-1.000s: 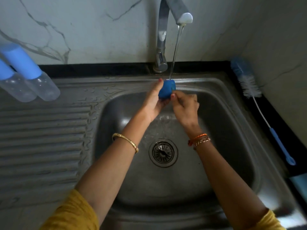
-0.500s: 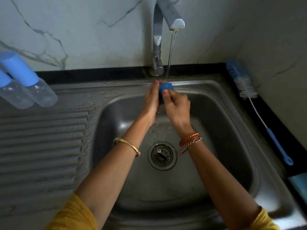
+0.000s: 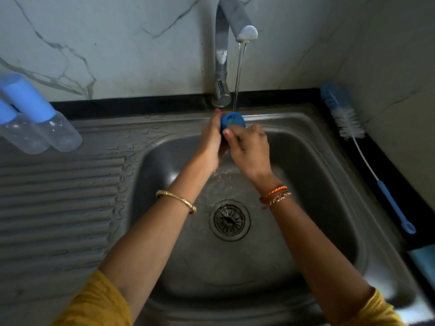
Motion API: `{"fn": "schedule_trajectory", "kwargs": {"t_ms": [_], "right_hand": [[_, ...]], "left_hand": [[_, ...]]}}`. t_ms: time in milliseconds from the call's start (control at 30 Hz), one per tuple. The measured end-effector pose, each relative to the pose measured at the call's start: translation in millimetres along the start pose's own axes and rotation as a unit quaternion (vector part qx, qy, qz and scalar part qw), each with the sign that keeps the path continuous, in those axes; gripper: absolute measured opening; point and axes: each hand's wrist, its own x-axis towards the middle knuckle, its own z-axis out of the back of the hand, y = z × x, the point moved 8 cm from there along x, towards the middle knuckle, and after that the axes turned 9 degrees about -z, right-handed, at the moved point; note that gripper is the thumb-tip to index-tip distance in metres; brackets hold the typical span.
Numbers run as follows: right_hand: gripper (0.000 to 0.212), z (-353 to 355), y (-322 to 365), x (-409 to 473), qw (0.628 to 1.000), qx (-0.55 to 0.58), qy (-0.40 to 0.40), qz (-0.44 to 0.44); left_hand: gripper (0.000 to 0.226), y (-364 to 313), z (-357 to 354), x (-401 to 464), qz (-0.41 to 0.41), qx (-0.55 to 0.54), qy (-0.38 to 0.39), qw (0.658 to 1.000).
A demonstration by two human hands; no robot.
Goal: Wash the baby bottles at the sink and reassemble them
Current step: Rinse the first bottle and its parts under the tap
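Note:
Both my hands hold a small blue bottle part (image 3: 233, 120) under the thin stream from the tap (image 3: 221, 67), over the far rim of the steel sink (image 3: 306, 161). My left hand (image 3: 210, 142) grips it from the left. My right hand (image 3: 249, 149) pinches it from the right with thumb and fingers. Two clear baby bottles (image 3: 40, 118) with blue caps lie side by side on the drainboard at the far left.
A blue-handled bottle brush (image 3: 348, 123) lies along the dark counter at the right of the sink. The ribbed drainboard (image 3: 58, 196) spreads to the left. The drain (image 3: 229, 220) sits mid-basin. A pale blue object (image 3: 423, 260) shows at the right edge.
The hands stayed under the stream and turned the blue part between the fingers; more of its round face now shows than half a second ago.

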Motion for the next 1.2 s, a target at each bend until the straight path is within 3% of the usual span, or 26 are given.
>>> {"fn": "schedule_trajectory", "kwargs": {"t_ms": [67,133,167,233,300,333,367,467,533,600,667,733,800,833,900,1000,1067,1133,1200], "right_hand": [[0.027,7.2,11.3,-16.1,0.977,-0.132,-0.029,0.166],[0.025,17.0,6.4,-21.6,0.960,-0.163,-0.076,0.214],[0.025,17.8,-0.1,-19.2,0.971,-0.149,-0.080,0.170],[0.026,14.9,-19.5,-6.1,0.997,-0.035,-0.065,-0.018],[0.029,6.3,-32.6,2.3,0.968,0.155,-0.038,-0.194],[0.030,2.3,-30.4,5.3,0.957,0.187,-0.029,-0.222],[0.031,0.5,-23.3,8.8,0.967,0.162,-0.026,-0.194],[0.033,-1.0,8.1,-0.1,0.999,-0.004,0.017,0.027],[0.027,8.3,13.4,-14.2,0.982,-0.085,0.005,0.169],[0.017,18.5,8.3,-20.0,0.959,-0.133,-0.038,0.246],[0.017,23.3,-1.1,-10.8,0.977,-0.118,-0.066,0.164],[0.027,22.5,-20.7,5.4,0.995,-0.030,-0.082,-0.047],[0.029,9.9,-35.1,12.1,0.976,0.073,-0.057,-0.196],[0.029,5.6,-30.3,13.0,0.976,0.072,-0.052,-0.197],[0.027,2.0,-7.3,10.7,0.995,-0.002,-0.050,-0.086],[0.032,6.0,14.1,-2.4,0.990,-0.087,-0.039,0.108],[0.035,11.3,9.0,-4.3,0.977,-0.091,-0.049,0.184],[0.037,15.8,-4.5,1.4,0.988,-0.028,-0.073,0.132],[0.035,8.7,-21.0,7.4,0.993,0.077,-0.082,-0.020]], "left_hand": [[0.030,1.6,4.8,-1.3,0.066,0.067,0.023,0.995],[0.029,5.1,6.1,-3.8,0.086,0.129,0.055,0.986],[0.029,5.9,4.7,-4.6,0.079,0.122,0.063,0.987],[0.028,4.9,-4.6,-3.5,0.031,0.082,0.081,0.993],[0.025,1.7,-12.9,-4.1,-0.026,0.068,0.081,0.994],[0.026,-1.1,-11.6,-3.6,-0.042,0.069,0.050,0.995],[0.028,-3.7,-6.3,-2.1,-0.040,0.062,0.011,0.997],[0.033,-12.7,8.3,2.4,0.012,0.076,-0.032,0.997],[0.038,-15.5,15.2,1.0,0.045,0.180,-0.003,0.983],[0.044,-8.9,12.1,-4.5,0.075,0.206,0.041,0.975],[0.042,-3.5,0.9,-7.9,0.054,0.147,0.059,0.986],[0.032,-1.9,-11.6,-9.1,-0.015,0.107,0.066,0.992],[0.026,6.6,-16.7,-9.9,-0.046,0.062,0.049,0.996],[0.028,8.7,-14.1,-9.8,-0.035,0.032,0.019,0.999],[0.034,9.6,-3.5,-4.1,0.006,0.000,-0.038,0.999],[0.036,5.4,6.7,0.1,0.099,0.027,-0.036,0.994],[0.037,-0.1,9.9,1.4,0.116,0.104,-0.013,0.988],[0.040,-5.7,3.4,0.7,0.086,0.160,0.007,0.983],[0.035,-13.6,-8.2,0.9,0.020,0.199,0.018,0.980]]}}
